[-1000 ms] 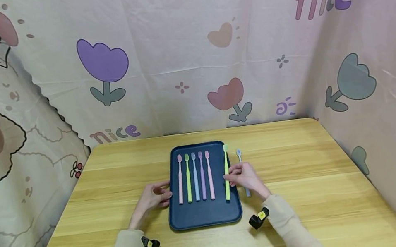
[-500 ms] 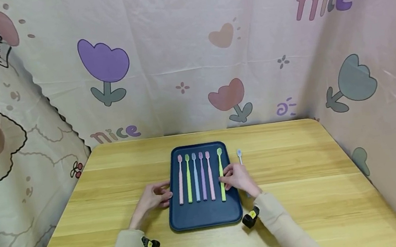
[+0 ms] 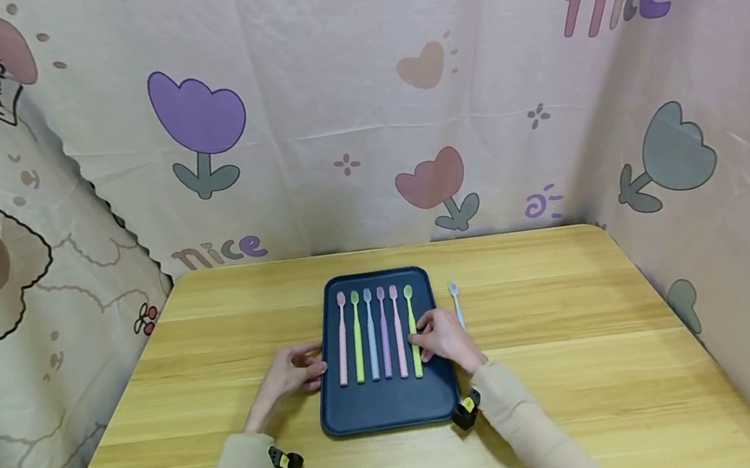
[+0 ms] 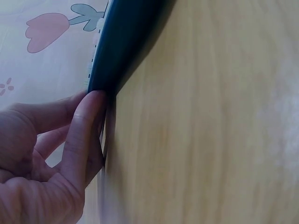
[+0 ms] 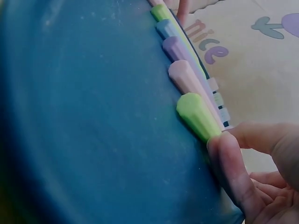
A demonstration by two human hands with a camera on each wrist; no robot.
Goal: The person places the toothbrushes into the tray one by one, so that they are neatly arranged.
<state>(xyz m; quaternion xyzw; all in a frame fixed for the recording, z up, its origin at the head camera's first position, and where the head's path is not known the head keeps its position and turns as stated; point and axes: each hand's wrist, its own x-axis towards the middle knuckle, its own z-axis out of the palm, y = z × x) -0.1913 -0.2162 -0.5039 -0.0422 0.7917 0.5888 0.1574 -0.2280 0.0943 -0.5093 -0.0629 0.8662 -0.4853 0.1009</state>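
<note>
A dark blue tray (image 3: 389, 408) lies on the table with a row of toothbrushes on it, heads toward the far side. My left hand (image 3: 291, 373) holds the tray's left edge; in the left wrist view, the thumb (image 4: 83, 128) presses against the rim. At the right end of the row, my right hand (image 3: 447, 339) pinches a yellow-green toothbrush (image 3: 410, 310) between thumb and fingers, parallel to the pink toothbrush (image 3: 398, 334) on its left. The right wrist view shows its handle end (image 5: 194, 108) close over the tray floor.
A light blue toothbrush (image 3: 457, 302) lies on the wooden table (image 3: 555, 305) right of the tray, partly hidden by my right hand. A printed curtain (image 3: 303, 117) hangs behind the table and along both sides.
My right hand has moved left with the yellow-green toothbrush, from the tray's right rim to beside the pink one; the toothbrush now stands straighter. My left hand has stayed at the tray edge.
</note>
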